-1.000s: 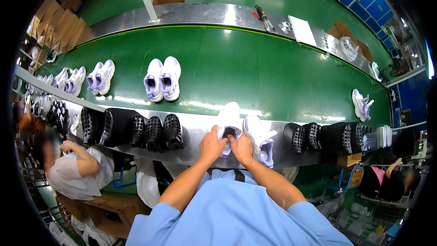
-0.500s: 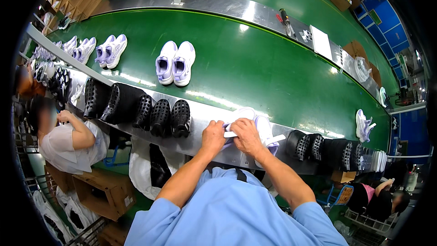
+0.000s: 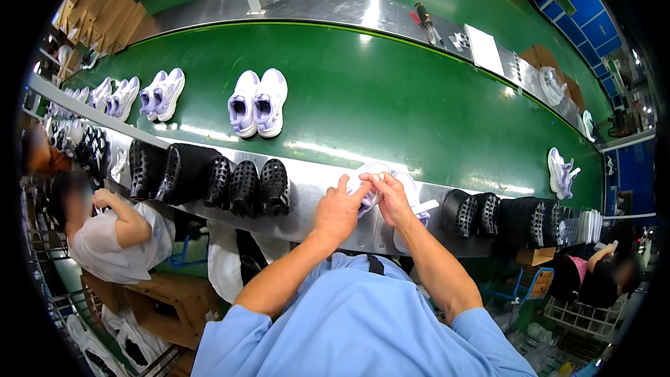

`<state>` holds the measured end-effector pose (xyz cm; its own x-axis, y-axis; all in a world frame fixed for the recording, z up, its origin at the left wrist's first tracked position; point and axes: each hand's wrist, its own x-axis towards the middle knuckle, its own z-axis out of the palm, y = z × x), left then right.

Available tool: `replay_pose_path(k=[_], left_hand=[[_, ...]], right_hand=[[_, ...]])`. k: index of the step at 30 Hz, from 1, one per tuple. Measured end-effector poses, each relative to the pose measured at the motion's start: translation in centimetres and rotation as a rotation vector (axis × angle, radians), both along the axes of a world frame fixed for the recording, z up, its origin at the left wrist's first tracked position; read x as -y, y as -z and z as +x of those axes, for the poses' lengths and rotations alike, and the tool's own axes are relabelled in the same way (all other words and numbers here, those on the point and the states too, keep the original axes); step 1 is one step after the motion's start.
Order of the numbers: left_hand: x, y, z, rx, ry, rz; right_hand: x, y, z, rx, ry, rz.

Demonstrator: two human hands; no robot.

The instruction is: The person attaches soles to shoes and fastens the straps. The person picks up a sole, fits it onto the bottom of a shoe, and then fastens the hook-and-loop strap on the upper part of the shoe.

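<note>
A pair of white and lilac sneakers sits at the near edge of the line in front of me. The left sneaker (image 3: 375, 167) is partly hidden by both hands. My left hand (image 3: 339, 211) is over its near side, index finger raised and fingers apart. My right hand (image 3: 392, 202) is closed, fingertips pinched together above that sneaker's opening; what they pinch, if anything, is too small to make out. Beside it, the right sneaker (image 3: 407, 183) shows behind my right hand, with a white strip (image 3: 425, 206) sticking out of it.
Black studded shoe forms (image 3: 244, 188) line the metal ledge on the left, with more forms (image 3: 486, 220) on the right. Another sneaker pair (image 3: 257, 103) stands on the green belt (image 3: 335, 91). A lone shoe (image 3: 560, 172) is at far right. A co-worker (image 3: 115, 230) sits at left.
The white strip between my hands no longer shows there. My left hand has opened and shifted down slightly; my right hand has risen to a pinch above the left sneaker.
</note>
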<state>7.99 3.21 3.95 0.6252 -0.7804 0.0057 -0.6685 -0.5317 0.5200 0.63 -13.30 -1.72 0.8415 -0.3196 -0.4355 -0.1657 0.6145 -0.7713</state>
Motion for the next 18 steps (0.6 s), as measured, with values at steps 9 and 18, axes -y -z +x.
replay_pose_path(k=[9, 18], left_hand=[[-1.5, 3.7, 2.9, 0.446, 0.538, -0.174], [-2.6, 3.7, 2.2, 0.277, 0.542, -0.192]], right_hand=[[0.8, 2.7, -0.3, 0.003, 0.012, 0.091], [0.4, 2.0, -0.1, -0.067, -0.082, 0.015]])
